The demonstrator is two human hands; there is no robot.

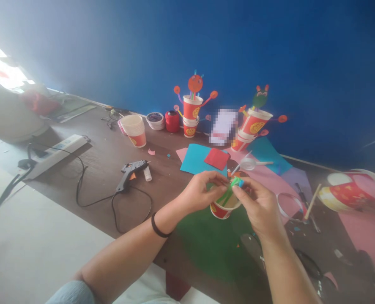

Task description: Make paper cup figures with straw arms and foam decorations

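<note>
Over the mouth of a red-and-white paper cup [224, 211], my two hands work close together. In my right hand [259, 202], thumb and fingers are closed on a bunch of bright green strips [237, 180] with a blue tip. Lower parts of the green strips hang inside the cup. My left hand [203, 190] has its thumb and fingers drawn together at the cup's far rim, beside the strips; what they pinch is hidden. Beneath the cup lies a dark green sheet [212, 245].
A glue gun [130, 173] with its cord lies left, near a power strip [62, 152]. Behind stand stacked cups [135, 131] and two cup figures [192, 112] [253, 122]. Blue paper [193, 160], red paper [217, 158] and a tape roll [248, 163] lie beyond my hands.
</note>
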